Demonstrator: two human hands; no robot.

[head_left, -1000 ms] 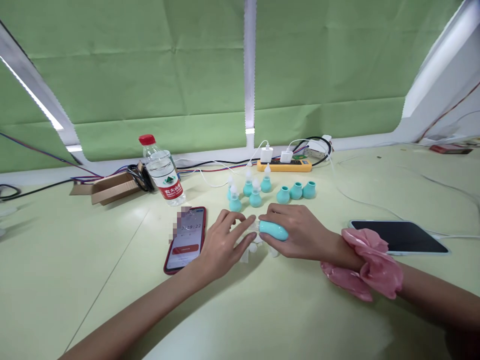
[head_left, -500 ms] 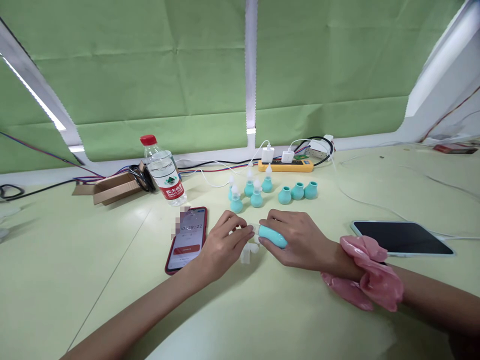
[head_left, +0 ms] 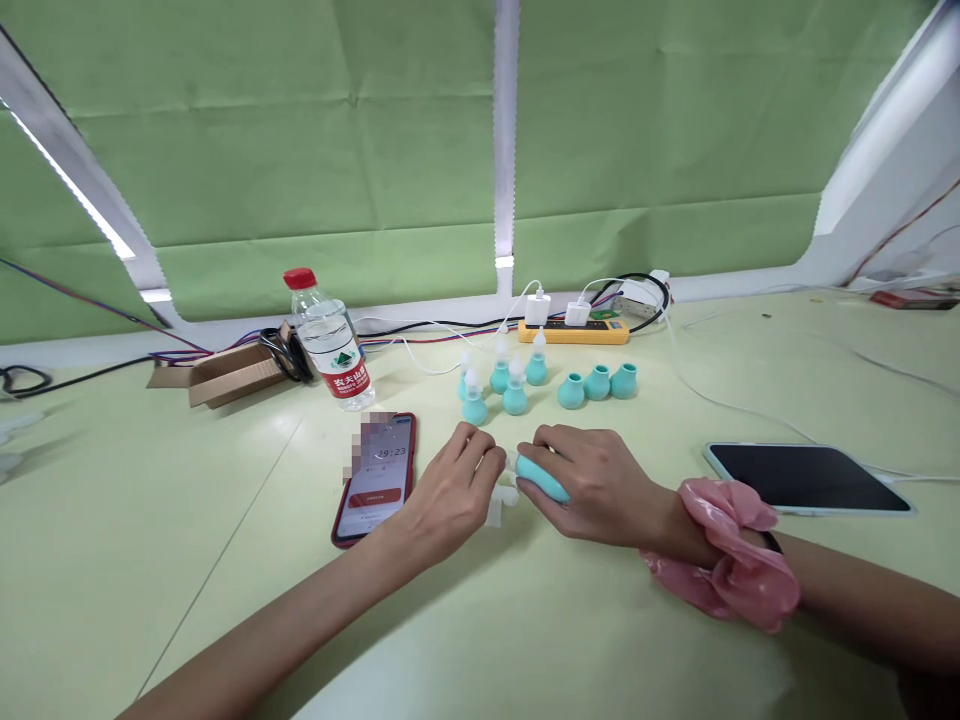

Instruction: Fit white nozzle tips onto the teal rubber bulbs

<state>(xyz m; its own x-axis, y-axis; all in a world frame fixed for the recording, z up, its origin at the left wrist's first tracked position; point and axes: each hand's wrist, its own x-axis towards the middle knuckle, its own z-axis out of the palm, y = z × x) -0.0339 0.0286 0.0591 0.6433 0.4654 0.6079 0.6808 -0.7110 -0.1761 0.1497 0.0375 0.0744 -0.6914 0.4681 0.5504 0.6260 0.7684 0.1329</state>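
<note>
My right hand (head_left: 600,480) is wrapped round a turquoise squeeze bulb (head_left: 544,480), which lies tilted with its mouth toward my left hand (head_left: 457,490). The fingers of that hand are pinched at a clear plastic tip at the bulb's mouth; most of it is hidden behind them. Loose translucent white pieces (head_left: 504,500) lie on the table just below the gap between my hands. Beyond my hands stand several turquoise bulbs fitted with clear tips (head_left: 514,398). To their right are three open turquoise bulbs (head_left: 598,383) without tips.
A phone in a red case (head_left: 375,490) lies left of my left hand, with a water bottle (head_left: 334,345) behind it. An open cardboard box (head_left: 240,375), cables and a yellow power strip (head_left: 574,332) line the back. A dark-screened phone (head_left: 806,478) lies at right.
My left hand's fingers have curled and turned further over the clear tip, covering more of it. The bulb in my right hand has shifted only slightly.
</note>
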